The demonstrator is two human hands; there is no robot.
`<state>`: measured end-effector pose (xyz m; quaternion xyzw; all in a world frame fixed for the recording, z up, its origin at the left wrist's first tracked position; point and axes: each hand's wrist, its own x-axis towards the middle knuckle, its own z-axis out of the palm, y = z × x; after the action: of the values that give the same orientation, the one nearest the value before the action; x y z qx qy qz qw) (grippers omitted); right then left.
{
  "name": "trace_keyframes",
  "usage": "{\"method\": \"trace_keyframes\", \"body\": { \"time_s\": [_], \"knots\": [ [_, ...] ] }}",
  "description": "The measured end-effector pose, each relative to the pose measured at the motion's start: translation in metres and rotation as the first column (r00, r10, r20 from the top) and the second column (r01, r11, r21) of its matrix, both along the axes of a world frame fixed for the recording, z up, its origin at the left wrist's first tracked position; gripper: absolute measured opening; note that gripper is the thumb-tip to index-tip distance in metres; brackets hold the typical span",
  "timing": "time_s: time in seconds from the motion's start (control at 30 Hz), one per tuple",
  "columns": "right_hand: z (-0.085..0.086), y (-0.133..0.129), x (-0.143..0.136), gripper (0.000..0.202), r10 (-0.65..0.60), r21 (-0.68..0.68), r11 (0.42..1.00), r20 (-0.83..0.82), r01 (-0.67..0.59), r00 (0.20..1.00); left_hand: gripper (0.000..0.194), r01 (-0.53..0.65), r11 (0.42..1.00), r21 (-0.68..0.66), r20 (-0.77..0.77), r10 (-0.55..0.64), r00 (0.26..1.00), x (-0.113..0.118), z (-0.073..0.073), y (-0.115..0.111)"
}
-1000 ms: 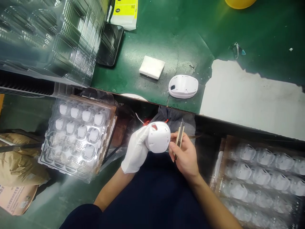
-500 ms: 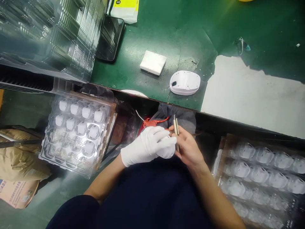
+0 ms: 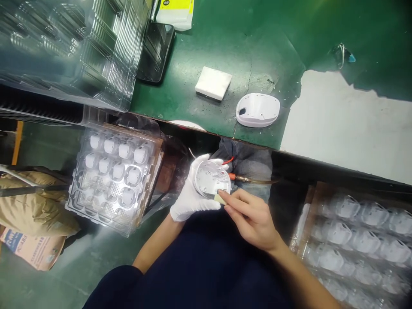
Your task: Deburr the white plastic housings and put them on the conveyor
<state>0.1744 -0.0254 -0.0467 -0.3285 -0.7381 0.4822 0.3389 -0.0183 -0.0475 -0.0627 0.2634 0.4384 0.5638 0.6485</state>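
Here, open room parts the held shell [image 3: 206,177] from the table edge [image 3: 225,133]

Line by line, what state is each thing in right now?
Left hand: gloved, cupping the held shell.
Held shell: hollow side up.
Right hand: bare, gripping the cutter.
Cutter: at the held shell's rim.
Other shell: resting on the bench.
Phone: screen dark.
Left tray: partly filled.

Glare on bench [image 3: 225,49]; lower-right tray [image 3: 355,221] seemingly blurred.
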Motion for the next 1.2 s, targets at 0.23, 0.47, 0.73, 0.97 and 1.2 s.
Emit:
{"method": "trace_keyframes", "body": {
  "time_s": [0.23,0.47,0.73,0.97,1.2],
  "knots": [
    [0.001,0.002,0.004,0.046,0.011,0.02,1.0,-0.007,-0.011,1.0,0.112,0.039,0.999,-0.009,-0.006,-0.039,0.999,-0.001,0.001,-0.003],
    [0.001,-0.001,0.006,0.041,-0.007,0.04,0.999,0.049,0.005,0.999,0.1,0.007,1.0,0.025,-0.035,-0.006,0.999,0.002,0.005,-0.002],
    [0.003,0.001,0.007,0.036,-0.113,-0.191,0.974,0.068,0.124,0.991,0.099,-0.062,0.994,0.088,-0.161,0.076,0.984,-0.001,0.005,-0.003],
    [0.014,0.026,-0.006,0.028,-0.028,-0.727,0.686,0.013,0.028,1.0,0.093,0.06,0.995,0.086,-0.142,-0.047,0.989,-0.002,0.005,0.0],
    [0.012,0.034,-0.022,0.028,0.103,-0.828,0.546,-0.089,-0.131,0.991,0.097,0.119,0.987,-0.103,-0.117,-0.131,0.984,0.003,0.0,-0.006]
  ]
}}
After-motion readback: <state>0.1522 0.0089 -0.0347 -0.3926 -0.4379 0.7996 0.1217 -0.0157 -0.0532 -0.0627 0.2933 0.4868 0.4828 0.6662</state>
